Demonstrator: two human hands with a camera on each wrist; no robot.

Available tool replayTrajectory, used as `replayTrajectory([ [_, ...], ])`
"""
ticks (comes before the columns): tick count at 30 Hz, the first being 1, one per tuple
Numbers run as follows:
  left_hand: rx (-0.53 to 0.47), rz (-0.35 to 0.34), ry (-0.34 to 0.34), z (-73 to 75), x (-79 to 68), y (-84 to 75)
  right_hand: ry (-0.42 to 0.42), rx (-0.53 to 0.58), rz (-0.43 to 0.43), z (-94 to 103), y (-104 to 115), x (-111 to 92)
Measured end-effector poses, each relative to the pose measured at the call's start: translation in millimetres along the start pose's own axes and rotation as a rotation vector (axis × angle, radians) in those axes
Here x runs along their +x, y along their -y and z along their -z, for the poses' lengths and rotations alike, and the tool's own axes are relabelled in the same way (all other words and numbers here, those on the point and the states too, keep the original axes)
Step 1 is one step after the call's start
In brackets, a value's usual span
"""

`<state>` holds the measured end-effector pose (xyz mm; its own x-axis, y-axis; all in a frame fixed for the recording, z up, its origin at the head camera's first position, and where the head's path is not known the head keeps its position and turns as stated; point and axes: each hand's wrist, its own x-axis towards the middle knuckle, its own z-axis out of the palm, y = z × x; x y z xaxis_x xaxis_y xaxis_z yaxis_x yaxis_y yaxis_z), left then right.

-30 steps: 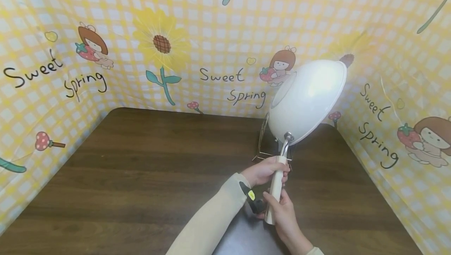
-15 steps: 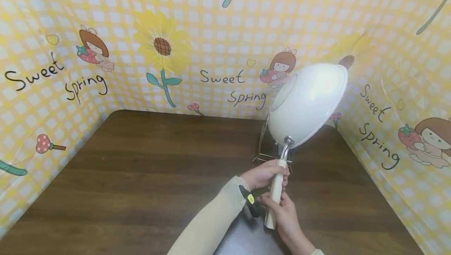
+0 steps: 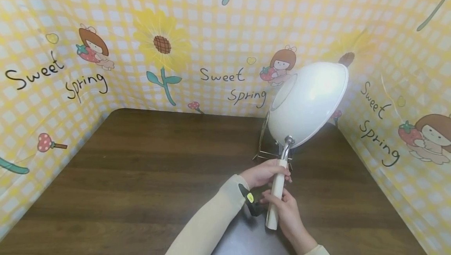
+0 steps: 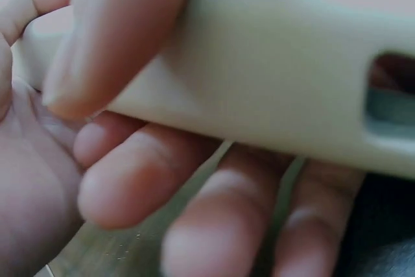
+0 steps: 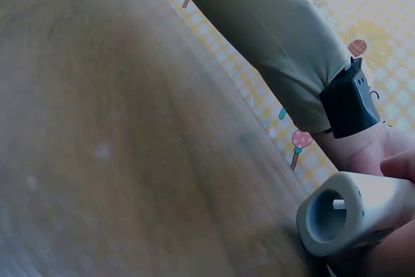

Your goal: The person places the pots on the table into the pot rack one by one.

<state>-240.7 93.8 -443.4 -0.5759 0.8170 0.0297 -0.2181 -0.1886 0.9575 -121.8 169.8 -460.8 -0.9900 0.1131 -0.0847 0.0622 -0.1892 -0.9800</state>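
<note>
A white wok [image 3: 306, 104] tilts up in the head view, its rounded outside and flat base ring facing me. From it a metal neck runs into a cream handle [image 3: 276, 196]. My left hand [image 3: 264, 173] grips the handle's upper part, thumb across it. Lower down, my right hand [image 3: 290, 212] holds the handle from the right with its thumb over the front. The left wrist view shows the handle [image 4: 272, 63] with a slot and fingers curled beneath it. In the right wrist view the handle's hollow end [image 5: 327, 218] shows. The wok's inside is hidden.
Behind the wok, a thin metal wire rack [image 3: 262, 141] stands on the dark wooden table [image 3: 151, 169], partly covered. A yellow checked cloth [image 3: 218, 36] lines the back and both sides. A shiny grey patch [image 3: 243, 235] lies at the bottom centre.
The wok and its handle have sunk slightly in the head view. Both hands keep hold of the handle, and the right thumb has shifted a little across it.
</note>
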Motion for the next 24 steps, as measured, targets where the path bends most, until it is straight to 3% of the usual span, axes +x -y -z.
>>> replayTrajectory([
  [9, 0.059, 0.012, 0.055, -1.4, -4.3, -3.3, 0.01, -0.011, 0.003, 1.6, -2.8, 0.0],
  [16, 0.072, -0.002, 0.042, 0.1, -4.7, -2.7, -0.002, -0.023, 0.007, 1.6, -4.3, 2.7],
  [24, 0.106, 0.064, -0.026, 0.2, -5.6, 0.4, 0.002, 0.02, -0.023, 0.7, -0.4, 0.8],
])
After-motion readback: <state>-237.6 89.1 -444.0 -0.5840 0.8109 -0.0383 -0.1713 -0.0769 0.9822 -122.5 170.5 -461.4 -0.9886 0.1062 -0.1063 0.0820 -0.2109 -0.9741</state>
